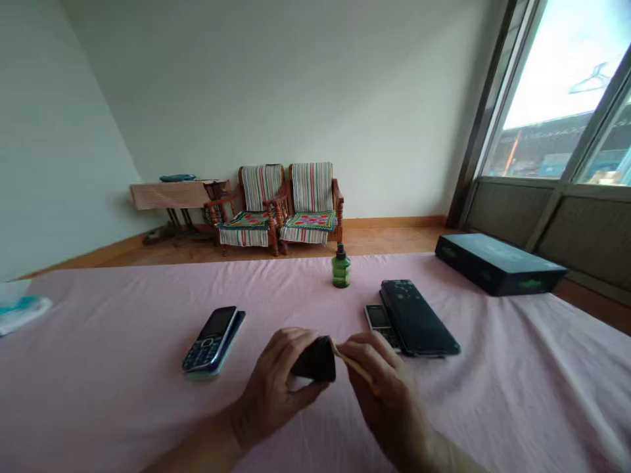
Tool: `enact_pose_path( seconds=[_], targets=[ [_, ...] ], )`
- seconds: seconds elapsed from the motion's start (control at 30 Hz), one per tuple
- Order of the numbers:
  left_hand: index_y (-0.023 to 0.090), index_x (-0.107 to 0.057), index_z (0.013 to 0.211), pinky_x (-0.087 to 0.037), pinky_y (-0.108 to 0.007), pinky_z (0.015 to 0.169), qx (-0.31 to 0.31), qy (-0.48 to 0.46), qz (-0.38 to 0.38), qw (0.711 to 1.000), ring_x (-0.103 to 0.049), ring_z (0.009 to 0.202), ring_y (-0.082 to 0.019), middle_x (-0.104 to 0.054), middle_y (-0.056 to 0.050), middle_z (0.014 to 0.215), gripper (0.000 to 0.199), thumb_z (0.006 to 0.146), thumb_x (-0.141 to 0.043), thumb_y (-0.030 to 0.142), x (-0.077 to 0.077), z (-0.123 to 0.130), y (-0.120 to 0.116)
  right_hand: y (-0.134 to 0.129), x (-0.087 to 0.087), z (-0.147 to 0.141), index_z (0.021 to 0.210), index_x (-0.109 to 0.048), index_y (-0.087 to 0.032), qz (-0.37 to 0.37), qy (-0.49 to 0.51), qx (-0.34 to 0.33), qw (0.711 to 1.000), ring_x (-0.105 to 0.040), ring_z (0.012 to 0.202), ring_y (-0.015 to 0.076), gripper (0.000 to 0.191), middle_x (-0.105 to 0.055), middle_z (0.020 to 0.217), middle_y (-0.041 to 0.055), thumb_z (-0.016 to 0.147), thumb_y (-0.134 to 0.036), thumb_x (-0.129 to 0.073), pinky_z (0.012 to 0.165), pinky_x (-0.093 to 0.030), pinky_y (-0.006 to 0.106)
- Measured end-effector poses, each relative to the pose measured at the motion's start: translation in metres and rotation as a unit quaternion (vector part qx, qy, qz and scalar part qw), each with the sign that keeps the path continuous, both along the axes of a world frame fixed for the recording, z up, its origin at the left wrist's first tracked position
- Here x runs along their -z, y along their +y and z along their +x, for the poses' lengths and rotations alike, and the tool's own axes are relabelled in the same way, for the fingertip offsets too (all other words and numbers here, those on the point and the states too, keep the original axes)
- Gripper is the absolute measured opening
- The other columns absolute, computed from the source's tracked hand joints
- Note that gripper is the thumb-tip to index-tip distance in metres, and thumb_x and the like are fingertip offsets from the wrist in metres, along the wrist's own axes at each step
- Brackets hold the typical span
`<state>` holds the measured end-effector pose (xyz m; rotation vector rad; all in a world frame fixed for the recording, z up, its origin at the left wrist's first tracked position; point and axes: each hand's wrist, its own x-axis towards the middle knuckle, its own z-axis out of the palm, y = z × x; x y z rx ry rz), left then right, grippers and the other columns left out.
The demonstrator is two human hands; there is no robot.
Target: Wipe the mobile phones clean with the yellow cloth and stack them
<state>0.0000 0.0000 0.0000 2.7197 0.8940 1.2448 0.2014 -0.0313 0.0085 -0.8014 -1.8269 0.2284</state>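
My left hand (276,381) grips a small black object (316,360) between thumb and fingers, above the pink cloth (123,407). Beside it, my right hand (387,387) pinches a thin yellowish strip or cloth (357,368), whose upper end meets the black object's right edge. A keypad phone (211,340) lies on a second flat item to the left. On the right, another keypad phone (380,322) lies partly beside a large dark phone or case (419,318). Behind my hands a green bottle (340,268) with a black top stands upright.
A black box (497,259) with a pale top rests at the cloth's far right. White and blue packaging (22,312) lies at the far left edge. Beyond the cloth are two wooden chairs (310,220), a covered table (170,196), and a window at the right.
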Motion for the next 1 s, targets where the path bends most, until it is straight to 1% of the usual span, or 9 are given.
enact_pose_path(
  seconds=[0.13,0.27,0.47,0.57,0.67,0.77,0.83,0.9,1.0],
  targets=[
    [0.016,-0.045,0.127,-0.046,-0.039,0.095,-0.007,0.008,-0.022,1.000,-0.053,0.108,-0.025,-0.058,-0.012,0.113,0.050,0.085,-0.065,0.035,-0.001,0.000,0.002,-0.003,0.002,-0.004,0.111,-0.053,-0.019,0.044,-0.048,0.010,0.998,-0.053,0.080,0.0177,0.027,-0.056,0.091,0.0078,0.090,-0.005,-0.045,0.067,-0.048,0.030],
    [0.018,-0.047,0.126,-0.049,-0.038,0.091,-0.016,-0.013,-0.018,1.000,-0.057,0.104,-0.024,-0.061,-0.011,0.110,0.047,0.088,-0.059,0.042,-0.003,0.000,0.002,-0.009,0.001,-0.007,0.110,-0.055,-0.016,0.057,-0.087,0.003,0.995,-0.051,0.075,0.0184,0.026,-0.057,0.086,0.0085,0.090,-0.005,-0.044,0.064,-0.048,0.031],
    [0.017,-0.047,0.127,-0.049,-0.038,0.093,-0.012,0.014,-0.016,1.000,-0.056,0.107,-0.024,-0.061,-0.011,0.112,0.049,0.087,-0.061,0.041,-0.003,0.000,0.002,-0.006,-0.001,-0.003,0.108,-0.056,-0.017,0.039,-0.070,0.025,0.996,-0.052,0.077,0.0183,0.025,-0.057,0.088,0.0087,0.090,-0.005,-0.043,0.067,-0.048,0.031],
    [0.017,-0.048,0.127,-0.049,-0.039,0.094,-0.016,0.012,-0.016,1.000,-0.057,0.107,-0.025,-0.061,-0.012,0.113,0.048,0.087,-0.060,0.042,-0.002,-0.001,0.002,-0.007,0.001,-0.005,0.107,-0.056,-0.015,0.044,-0.074,0.012,0.996,-0.052,0.076,0.0184,0.024,-0.058,0.087,0.0090,0.090,-0.006,-0.043,0.065,-0.048,0.031],
    [0.017,-0.048,0.127,-0.049,-0.038,0.092,-0.022,-0.005,-0.018,1.000,-0.058,0.106,-0.024,-0.061,-0.012,0.112,0.046,0.090,-0.055,0.044,-0.003,-0.002,0.002,-0.011,0.003,-0.010,0.099,-0.058,-0.015,0.062,-0.095,-0.004,0.994,-0.052,0.070,0.0181,0.022,-0.059,0.080,0.0085,0.089,-0.005,-0.041,0.060,-0.047,0.029],
    [0.018,-0.048,0.126,-0.051,-0.037,0.089,-0.020,-0.016,-0.011,1.000,-0.059,0.103,-0.024,-0.062,-0.012,0.110,0.044,0.092,-0.052,0.045,-0.006,-0.001,0.001,-0.014,0.001,-0.014,0.092,-0.059,-0.015,0.085,-0.098,-0.009,0.992,-0.051,0.066,0.0173,0.021,-0.058,0.075,0.0075,0.088,-0.003,-0.042,0.057,-0.047,0.028],
    [0.017,-0.048,0.126,-0.051,-0.037,0.089,-0.016,-0.010,-0.007,1.000,-0.059,0.103,-0.024,-0.063,-0.012,0.109,0.046,0.091,-0.050,0.048,-0.007,-0.001,0.000,-0.015,-0.003,-0.012,0.095,-0.058,-0.013,0.114,-0.092,-0.014,0.989,-0.052,0.067,0.0177,0.020,-0.059,0.076,0.0083,0.087,-0.002,-0.044,0.058,-0.047,0.029],
    [0.017,-0.048,0.127,-0.050,-0.038,0.090,-0.011,-0.002,-0.006,1.000,-0.059,0.104,-0.025,-0.062,-0.012,0.110,0.048,0.091,-0.049,0.050,-0.006,-0.001,0.000,-0.015,-0.008,-0.009,0.103,-0.057,-0.012,0.133,-0.086,-0.015,0.987,-0.052,0.070,0.0182,0.023,-0.060,0.080,0.0098,0.086,-0.002,-0.045,0.060,-0.048,0.030],
    [0.017,-0.047,0.127,-0.050,-0.039,0.091,-0.012,0.008,-0.007,1.000,-0.057,0.105,-0.025,-0.061,-0.013,0.112,0.049,0.090,-0.053,0.048,-0.005,-0.001,-0.001,-0.012,-0.009,-0.003,0.110,-0.054,-0.013,0.110,-0.067,0.005,0.992,-0.053,0.075,0.0184,0.027,-0.060,0.088,0.0103,0.087,-0.001,-0.047,0.065,-0.048,0.031]
  ],
)
